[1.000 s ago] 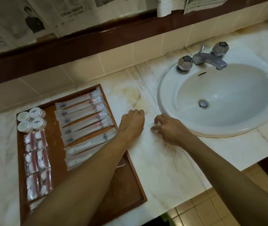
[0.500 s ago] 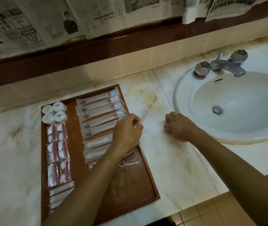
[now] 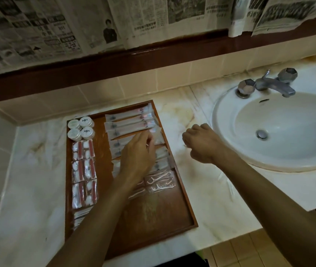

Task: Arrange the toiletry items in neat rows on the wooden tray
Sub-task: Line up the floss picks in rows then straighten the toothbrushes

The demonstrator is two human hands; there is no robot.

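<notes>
Left hand [image 3: 137, 154] moved from the counter over the wooden tray [image 3: 189, 207], pinching a clear packet [image 3: 156, 134]; right hand [image 3: 201, 143] hovered loosely curled, empty.

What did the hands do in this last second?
The left hand moved from the counter beside the tray to over the long sachets, pinching a clear packet it picked up there. The right hand lifted slightly, staying on the counter near the sink. The pots and other rows stayed put.
</notes>
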